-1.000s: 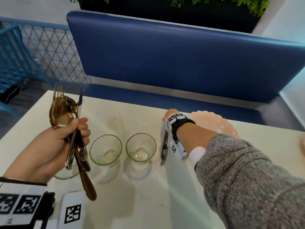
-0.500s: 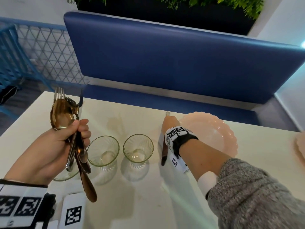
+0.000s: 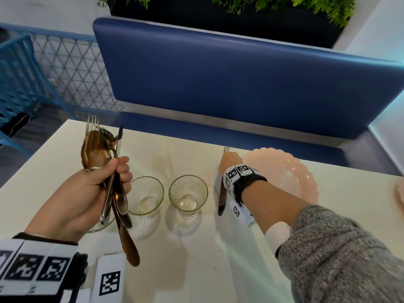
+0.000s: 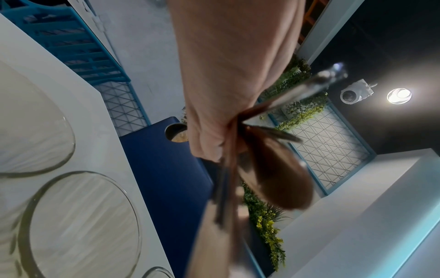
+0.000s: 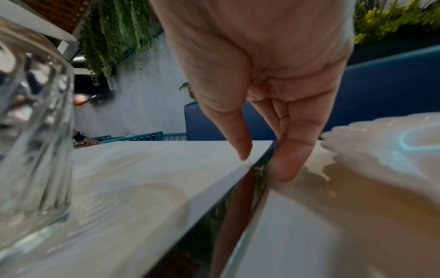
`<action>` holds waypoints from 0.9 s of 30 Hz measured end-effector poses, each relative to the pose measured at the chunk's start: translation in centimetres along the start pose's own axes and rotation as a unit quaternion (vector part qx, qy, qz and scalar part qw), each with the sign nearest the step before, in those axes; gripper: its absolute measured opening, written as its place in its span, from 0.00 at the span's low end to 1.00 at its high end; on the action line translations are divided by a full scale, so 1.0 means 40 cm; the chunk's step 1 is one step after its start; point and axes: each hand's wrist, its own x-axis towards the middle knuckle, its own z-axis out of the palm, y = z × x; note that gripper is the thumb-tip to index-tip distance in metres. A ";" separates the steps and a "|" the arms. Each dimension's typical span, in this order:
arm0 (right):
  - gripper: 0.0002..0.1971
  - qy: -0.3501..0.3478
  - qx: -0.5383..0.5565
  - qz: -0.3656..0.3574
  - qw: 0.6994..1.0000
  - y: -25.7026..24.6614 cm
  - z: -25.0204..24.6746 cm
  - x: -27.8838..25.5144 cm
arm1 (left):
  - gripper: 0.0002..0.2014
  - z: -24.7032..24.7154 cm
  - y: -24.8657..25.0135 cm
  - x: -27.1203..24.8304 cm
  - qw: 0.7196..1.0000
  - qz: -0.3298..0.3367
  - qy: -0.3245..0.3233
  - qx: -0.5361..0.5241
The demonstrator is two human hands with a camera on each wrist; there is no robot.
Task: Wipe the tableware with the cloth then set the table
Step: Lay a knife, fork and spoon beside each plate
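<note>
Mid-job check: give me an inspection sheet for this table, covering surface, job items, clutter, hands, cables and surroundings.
Surface: pale table, with faint marks.
Job's things: pink scalloped plate; knife lying just left of it; two clear glasses upright, apparently empty, and the rim of another glass piece under the left hand; a bundle of cutlery with a gold spoon and a fork. No cloth seen.
Clutter: edge of another pink dish at far right.
Hands: left hand grips the cutlery; right hand has its fingers straight against the knife.
Cables: nothing seen.
Surroundings: blue bench, plants, blue lattice railing.
</note>
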 end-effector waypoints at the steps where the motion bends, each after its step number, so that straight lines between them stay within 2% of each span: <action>1: 0.16 0.001 -0.003 -0.002 1.000 -0.002 -0.006 -0.003 | 0.34 -0.001 0.001 -0.003 1.000 -0.002 -0.006 -0.002; 4: 0.13 0.019 -0.013 -0.023 0.999 -0.020 -0.043 -0.020 | 0.25 -0.001 -0.001 -0.013 1.000 -0.015 -0.014 -0.022; 7: 0.11 0.085 0.019 -0.050 0.995 -0.047 -0.105 -0.061 | 0.16 0.018 -0.013 -0.020 0.999 -0.026 -0.010 -0.042; 10: 0.11 0.144 0.105 -0.151 0.972 -0.075 -0.161 -0.140 | 0.13 0.055 -0.031 -0.033 0.996 -0.038 -0.030 -0.069; 12: 0.09 0.148 0.155 -0.220 0.952 -0.098 -0.184 -0.212 | 0.11 0.077 -0.045 -0.043 0.995 -0.046 -0.046 -0.081; 15: 0.08 0.146 0.198 -0.269 0.931 -0.118 -0.191 -0.310 | 0.09 0.106 -0.071 -0.055 0.993 -0.051 -0.061 -0.084; 21: 0.08 0.058 0.209 -0.307 0.927 -0.112 -0.163 -0.434 | 0.08 0.145 -0.111 -0.063 0.997 -0.034 -0.038 -0.058; 24: 0.07 0.062 0.224 -0.277 0.932 -0.098 -0.138 -0.456 | 0.09 0.155 -0.122 -0.067 0.999 -0.021 -0.027 -0.021; 27: 0.08 0.046 0.249 -0.242 0.937 -0.088 -0.135 -0.470 | 0.09 0.172 -0.124 -0.077 0.998 -0.026 -0.051 -0.011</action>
